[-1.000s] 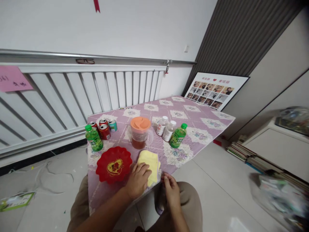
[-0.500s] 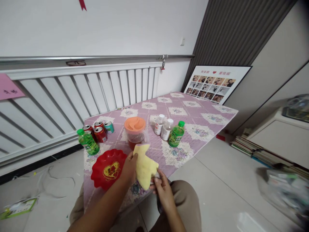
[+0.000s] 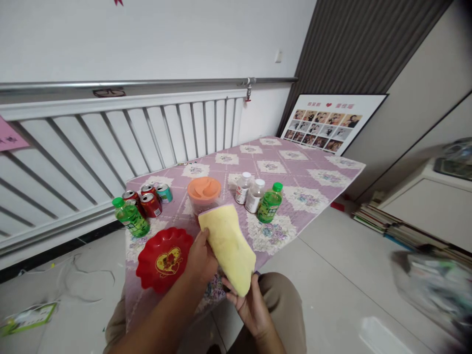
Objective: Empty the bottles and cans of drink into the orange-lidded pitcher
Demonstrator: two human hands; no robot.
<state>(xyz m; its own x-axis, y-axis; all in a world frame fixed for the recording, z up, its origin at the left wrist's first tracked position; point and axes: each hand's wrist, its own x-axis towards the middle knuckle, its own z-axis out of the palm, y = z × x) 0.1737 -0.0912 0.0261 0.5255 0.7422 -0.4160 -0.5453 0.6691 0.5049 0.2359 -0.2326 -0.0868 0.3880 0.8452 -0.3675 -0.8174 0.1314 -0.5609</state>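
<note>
A yellow cloth (image 3: 228, 246) with a thin purple edge hangs between my two hands above the table's near edge. My left hand (image 3: 202, 258) pinches its left side, thumb on top. At the lower end, my right hand (image 3: 249, 302) has fingers behind the cloth and the thumb at its right side. Just beyond the cloth stands a clear pitcher with an orange lid (image 3: 204, 189), its lower part mostly hidden by the cloth. A red scalloped plate (image 3: 145, 268) with a gold heart lies left of my left hand.
Several drink cans (image 3: 150, 205) and a green bottle (image 3: 132, 219) stand at the table's left. Two white-capped bottles (image 3: 253, 196) and another green bottle (image 3: 270, 204) stand right of the pitcher. A flowered tablecloth (image 3: 295, 172) covers the table; a radiator (image 3: 147, 132) runs behind.
The cloth has been spread out from a folded, crumpled shape and covers more of the pitcher. My right hand has shifted slightly down, still at the cloth's lower end.
</note>
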